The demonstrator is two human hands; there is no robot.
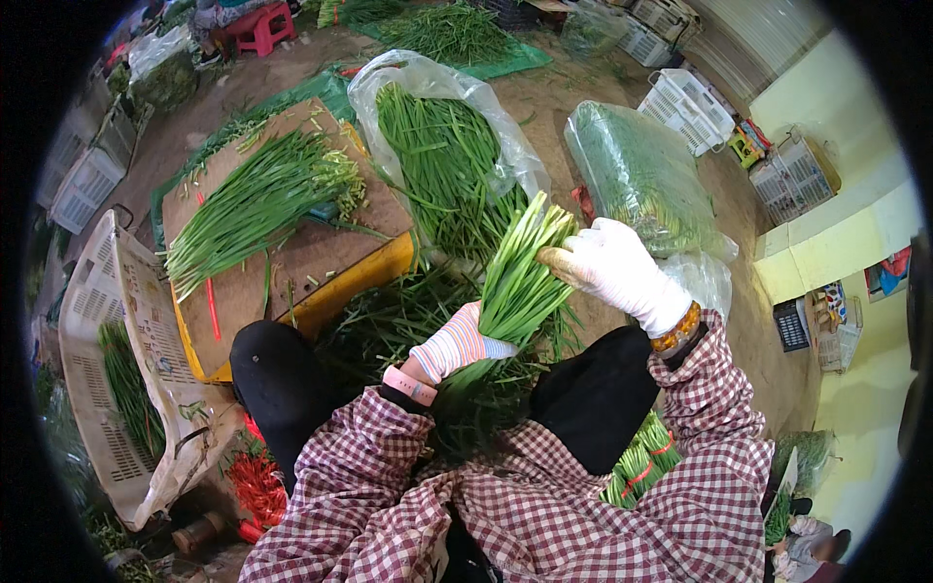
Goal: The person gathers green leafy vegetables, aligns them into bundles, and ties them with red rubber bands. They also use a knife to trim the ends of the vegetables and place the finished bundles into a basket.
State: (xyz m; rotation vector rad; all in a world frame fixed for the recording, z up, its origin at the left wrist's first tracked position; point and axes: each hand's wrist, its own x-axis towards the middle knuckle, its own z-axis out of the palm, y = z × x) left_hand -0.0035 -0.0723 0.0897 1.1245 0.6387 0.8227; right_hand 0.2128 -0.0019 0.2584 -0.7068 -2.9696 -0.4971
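Note:
My left hand (461,339), in a striped glove, is closed around a bunch of garlic chives (521,280) above my lap. The pale stem ends point up and away from me; the dark leaves hang below the hand. At the right side of those stem ends is my right hand (612,266), in a white glove with a soiled thumb and fingertips. Its fingers are curled against the stems; whether they pinch any is hidden. Just beyond, an open clear plastic bag (430,69) holds loose chives (444,160).
To the left, a board (240,291) on a yellow-edged stand carries a chive pile (251,204) and red ties (213,310). A white plastic crate (146,350) tilts beside it. Red strips (256,481) lie near my left knee, tied bunches (641,459) by my right thigh. A wrapped bale (641,175) stands right.

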